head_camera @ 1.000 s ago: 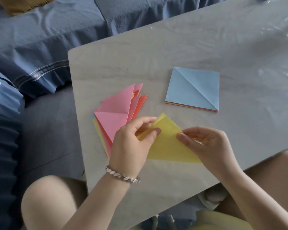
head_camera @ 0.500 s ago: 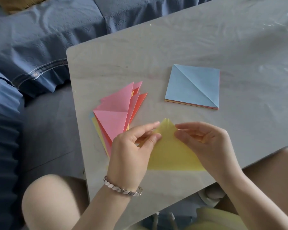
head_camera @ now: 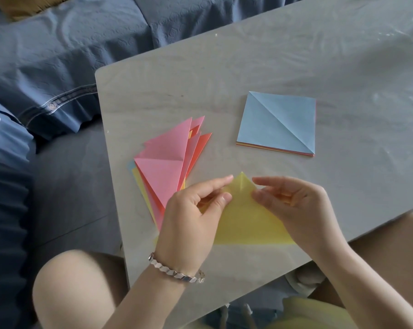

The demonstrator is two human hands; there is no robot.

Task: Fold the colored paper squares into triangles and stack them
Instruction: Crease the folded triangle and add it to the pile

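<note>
1. Nearest, the left hand, with a bracelet at its wrist, and the right hand each pinch the yellow paper between thumb and forefinger, one either side of its top corner.
2. The yellow paper lies as a triangle on the near edge of the table, long side toward the person. It looks light, thin and limp, likely to slide or spring open. It is best held at the matched corners while a finger runs along the fold.
3. Just left of it, partly under the left hand, the folded triangles lie fanned loosely, pink on top.
4. Farther right, well apart, the square stack lies neat, a creased blue sheet uppermost.
5. No tray or box shows; both piles lie bare on the table.
6. Beyond is blue bedding.
</note>
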